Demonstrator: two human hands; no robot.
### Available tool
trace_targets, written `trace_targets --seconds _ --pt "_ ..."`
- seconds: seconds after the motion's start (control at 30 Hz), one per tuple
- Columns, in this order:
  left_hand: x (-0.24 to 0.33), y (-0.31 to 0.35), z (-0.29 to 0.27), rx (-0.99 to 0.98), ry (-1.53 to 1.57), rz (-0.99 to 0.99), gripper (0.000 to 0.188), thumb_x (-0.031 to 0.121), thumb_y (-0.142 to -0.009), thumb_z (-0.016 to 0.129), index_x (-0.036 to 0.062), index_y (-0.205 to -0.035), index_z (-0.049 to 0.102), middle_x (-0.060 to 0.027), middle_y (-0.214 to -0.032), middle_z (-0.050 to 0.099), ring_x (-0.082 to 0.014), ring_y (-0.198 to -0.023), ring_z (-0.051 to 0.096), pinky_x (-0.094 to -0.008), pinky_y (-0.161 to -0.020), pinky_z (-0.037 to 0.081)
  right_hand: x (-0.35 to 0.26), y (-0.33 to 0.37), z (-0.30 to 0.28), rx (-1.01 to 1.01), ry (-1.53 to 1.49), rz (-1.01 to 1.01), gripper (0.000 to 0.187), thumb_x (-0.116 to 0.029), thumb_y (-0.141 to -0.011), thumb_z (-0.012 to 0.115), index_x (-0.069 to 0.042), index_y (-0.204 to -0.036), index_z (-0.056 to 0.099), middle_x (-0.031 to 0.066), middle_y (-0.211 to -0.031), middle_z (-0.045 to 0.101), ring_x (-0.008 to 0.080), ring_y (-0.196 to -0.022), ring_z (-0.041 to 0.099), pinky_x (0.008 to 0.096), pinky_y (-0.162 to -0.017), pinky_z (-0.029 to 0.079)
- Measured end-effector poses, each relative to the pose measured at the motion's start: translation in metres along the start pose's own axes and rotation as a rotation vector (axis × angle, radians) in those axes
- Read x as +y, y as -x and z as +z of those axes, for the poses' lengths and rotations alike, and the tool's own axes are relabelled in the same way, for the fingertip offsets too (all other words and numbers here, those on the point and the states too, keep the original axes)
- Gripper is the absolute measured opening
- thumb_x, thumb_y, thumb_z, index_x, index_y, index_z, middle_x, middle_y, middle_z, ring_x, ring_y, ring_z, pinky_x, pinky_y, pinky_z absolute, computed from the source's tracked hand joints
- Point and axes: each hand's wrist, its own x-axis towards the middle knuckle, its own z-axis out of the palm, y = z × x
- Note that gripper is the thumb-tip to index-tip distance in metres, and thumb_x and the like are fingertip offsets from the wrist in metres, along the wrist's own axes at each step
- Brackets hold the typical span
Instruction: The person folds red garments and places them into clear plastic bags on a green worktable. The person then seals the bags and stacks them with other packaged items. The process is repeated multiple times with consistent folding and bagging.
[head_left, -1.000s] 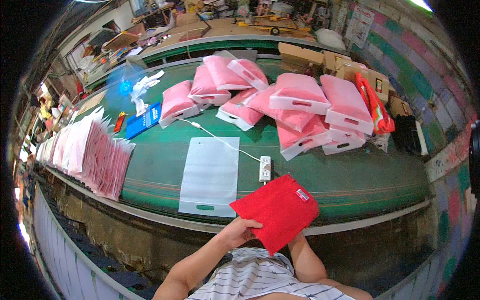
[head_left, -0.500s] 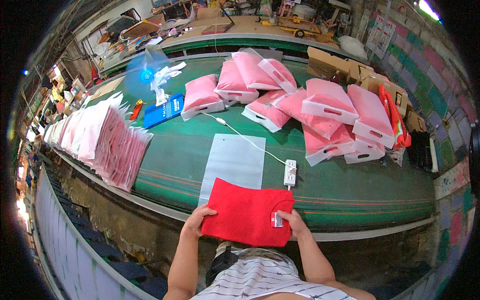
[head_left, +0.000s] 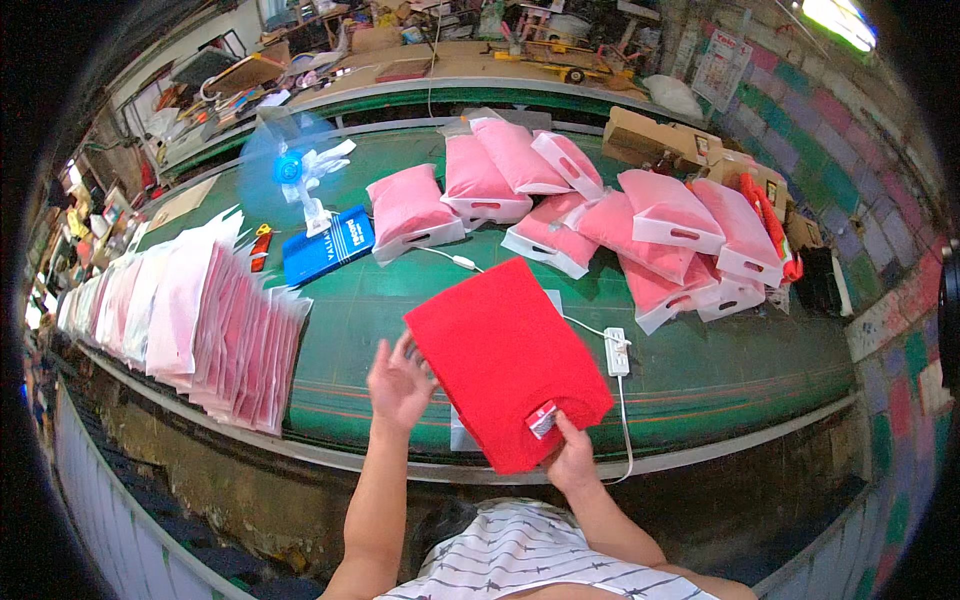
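Observation:
A folded red knit top [head_left: 505,355] is held up over the near edge of the green table [head_left: 700,380], its neckline and label toward me. My right hand [head_left: 572,455] grips the neckline corner, thumb on top beside the label. My left hand [head_left: 402,388] is open at the top's left edge, fingers spread, some fingertips close to or behind the fabric. Beneath the top, mostly hidden by it, lies a flat translucent plastic bag [head_left: 462,434].
Pink-filled handle bags [head_left: 672,212] are piled at the back right. A stack of flat plastic bags [head_left: 205,330] stands at left. Behind it are a blue record book [head_left: 328,250], orange-handled scissors [head_left: 261,248] and a spinning fan [head_left: 288,167]. A white power strip [head_left: 617,350] with cord lies right.
The red top has been raised away from me and turned, its free end tilting up and left. My left hand has let go of its edge and opened.

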Motion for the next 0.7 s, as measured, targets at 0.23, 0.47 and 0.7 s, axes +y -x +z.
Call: trace_targets --seconds 0.23,0.47,0.7 --pt "-0.044 0.024 -0.121 0.246 -0.535 -0.546 0.026 0.027 -0.101 0.054 0.0127 -0.121 0.063 -0.0027 -0.113 0.07 -0.0195 -0.099 0.064 -0.0464 -0.087 0.048 0.087 -0.027 -0.021 0.372 0.106 0.217 0.03 -0.028 -0.101 0.061 -0.012 -0.127 0.059 0.0085 -0.117 0.068 0.0278 -0.102 0.068 0.0521 -0.091 0.056" --pt "-0.044 0.028 -0.136 0.298 -0.675 -0.463 0.055 -0.006 -0.09 0.06 0.0061 -0.141 0.045 -0.0095 -0.116 0.067 -0.0183 -0.093 0.065 -0.0366 -0.082 0.053 0.097 -0.023 -0.029 0.318 0.099 0.18 0.03 -0.019 -0.098 0.061 -0.01 -0.126 0.059 0.0113 -0.118 0.068 0.0287 -0.108 0.067 0.0518 -0.093 0.056" --pt "-0.021 0.032 -0.1 0.196 -0.826 -0.332 0.083 -0.014 -0.083 0.057 0.0156 -0.156 0.032 -0.0108 -0.112 0.065 -0.0205 -0.097 0.064 -0.0348 -0.082 0.052 0.06 -0.028 -0.021 0.565 0.141 -0.183 0.054 -0.009 -0.089 0.069 -0.012 -0.14 0.049 0.0114 -0.132 0.06 0.0306 -0.118 0.061 0.0517 -0.089 0.055"
